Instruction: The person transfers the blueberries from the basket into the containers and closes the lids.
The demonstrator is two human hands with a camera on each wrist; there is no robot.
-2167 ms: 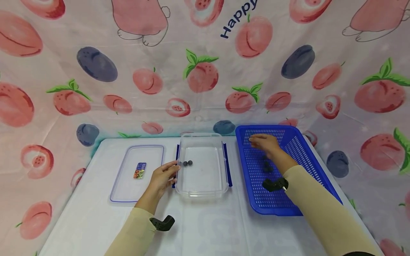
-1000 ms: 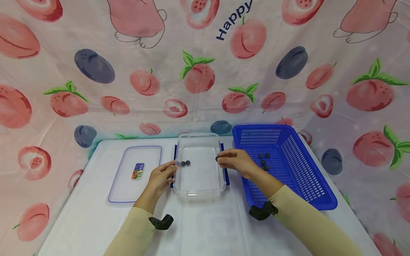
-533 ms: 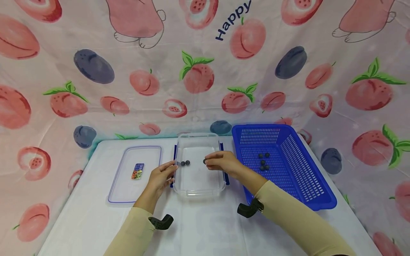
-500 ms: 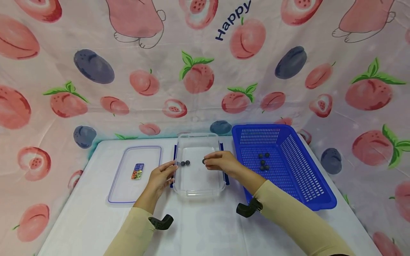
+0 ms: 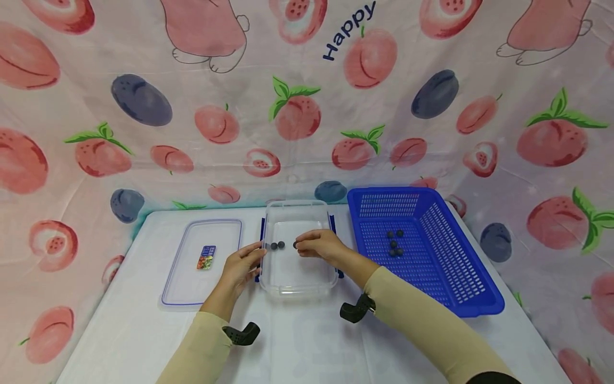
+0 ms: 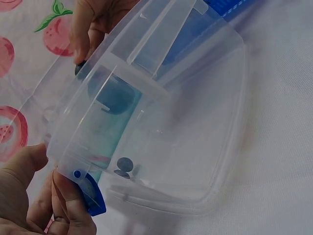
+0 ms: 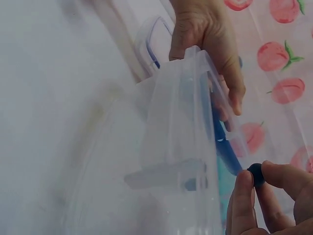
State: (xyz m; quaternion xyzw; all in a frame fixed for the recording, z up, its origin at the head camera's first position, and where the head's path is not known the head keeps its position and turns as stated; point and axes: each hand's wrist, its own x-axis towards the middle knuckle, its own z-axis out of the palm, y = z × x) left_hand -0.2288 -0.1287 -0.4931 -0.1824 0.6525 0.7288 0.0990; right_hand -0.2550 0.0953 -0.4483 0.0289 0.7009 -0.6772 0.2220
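Observation:
A clear plastic food box (image 5: 299, 289) with blue side latches stands in the middle of the table in the head view. My left hand (image 5: 238, 269) grips its left rim, thumb on the edge (image 6: 29, 159) and fingers below by the blue latch (image 6: 92, 196). My right hand (image 5: 323, 248) is over the box and pinches a dark blueberry (image 7: 256, 174) between thumb and fingertips. Two more blueberries (image 5: 281, 245) lie together on the box floor near its left wall.
A blue perforated basket (image 5: 451, 256) stands to the right, with several blueberries (image 5: 393, 244) on its floor. On the left lies a clear lid (image 5: 182, 303) with a blue seal and a printed label (image 5: 206, 257). A fruit-print cloth (image 5: 297, 160) hangs behind the table.
My right hand has come left from the blue basket to over the box, the blueberry in its fingertips. My left hand has kept its grip on the rim.

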